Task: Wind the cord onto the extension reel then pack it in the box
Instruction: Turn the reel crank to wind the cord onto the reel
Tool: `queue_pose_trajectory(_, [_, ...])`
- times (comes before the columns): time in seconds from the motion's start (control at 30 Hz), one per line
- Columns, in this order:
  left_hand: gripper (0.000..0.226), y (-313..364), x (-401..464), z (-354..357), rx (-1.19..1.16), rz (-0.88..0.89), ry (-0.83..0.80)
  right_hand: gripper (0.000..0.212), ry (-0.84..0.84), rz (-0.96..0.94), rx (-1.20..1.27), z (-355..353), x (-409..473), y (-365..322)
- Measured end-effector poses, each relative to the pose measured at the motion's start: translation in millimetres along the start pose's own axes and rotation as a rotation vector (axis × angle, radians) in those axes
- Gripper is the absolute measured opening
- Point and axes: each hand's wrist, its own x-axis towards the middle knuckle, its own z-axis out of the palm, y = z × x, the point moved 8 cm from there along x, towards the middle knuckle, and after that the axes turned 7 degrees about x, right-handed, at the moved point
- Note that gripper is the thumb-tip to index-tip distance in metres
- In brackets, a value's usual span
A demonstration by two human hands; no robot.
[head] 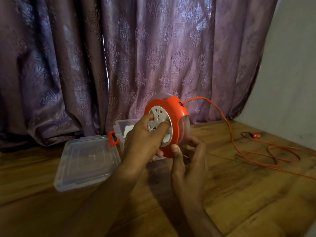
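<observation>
An orange extension reel (176,110) with a white socket face and clear sides is held up above the wooden floor. My left hand (143,139) lies across the socket face, fingertips pressed on the white disc, thumb under the rim. My right hand (188,159) grips the reel's lower edge, thumb on the orange rim and fingers curled behind. The orange cord (229,127) leaves a hole at the reel's top right, arcs down and lies in loose loops on the floor. Its orange plug (256,135) rests by the wall. The clear plastic box (123,127) stands open behind my left hand.
The box's clear lid (85,159) lies flat on the floor at the left, with an orange latch (112,137) between lid and box. A purple patterned curtain (119,57) hangs behind. A pale wall (290,74) closes the right side.
</observation>
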Motion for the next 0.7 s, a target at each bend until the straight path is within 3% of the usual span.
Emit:
queue_pose_trajectory(0.1, [0.052,6,1,-4,0.170,0.120,0.024,0.025,0.010,0.028,0.008,0,0,3])
queue_pose_trajectory(0.2, [0.063,21,-8,-1,0.582,0.376,0.127,0.019,0.040,0.109,0.054,-3,3,11])
queue_pose_trajectory(0.27, [0.066,30,-19,9,0.731,0.521,0.131,0.025,0.055,0.182,0.096,-6,6,20])
queue_pose_trajectory(0.4, [0.073,18,-13,16,0.919,0.506,0.058,0.011,0.059,0.335,0.180,-4,5,38])
queue_pose_trajectory(0.57, [0.059,18,-9,16,0.962,0.498,-0.013,0.017,0.049,0.394,0.236,0,2,45])
queue_pose_trajectory(0.7, [0.057,32,-13,8,0.707,0.575,-0.014,0.016,0.057,0.427,0.280,-2,4,50])
